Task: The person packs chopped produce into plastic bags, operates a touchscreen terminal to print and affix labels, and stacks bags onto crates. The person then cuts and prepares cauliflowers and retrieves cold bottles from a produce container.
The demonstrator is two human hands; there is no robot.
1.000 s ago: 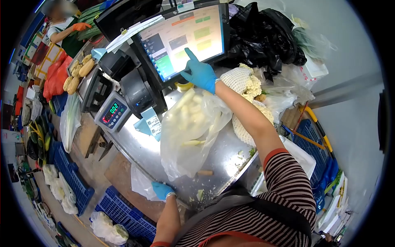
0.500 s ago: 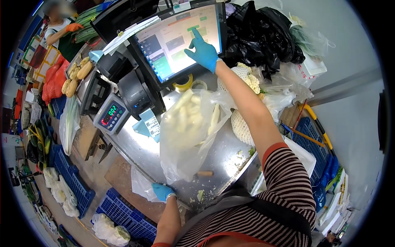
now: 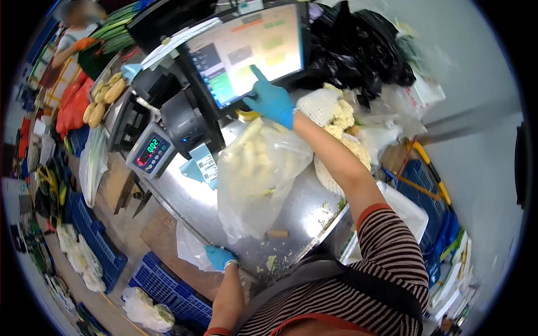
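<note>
At the lit screen [image 3: 244, 51], right hand [image 3: 272, 102], forefinger outstretched; left hand [image 3: 219, 257] beside a clear bag [image 3: 191, 248], grip unclear.

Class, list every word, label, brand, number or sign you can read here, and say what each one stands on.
"0.02", in green digits on the scale's display; the decimal point is blurred.
Text on the touchscreen: too small and blurred to read.
Print and codes on the paper label: too small to read.
Scale button markings: too small to read.
No brand is legible.
</note>
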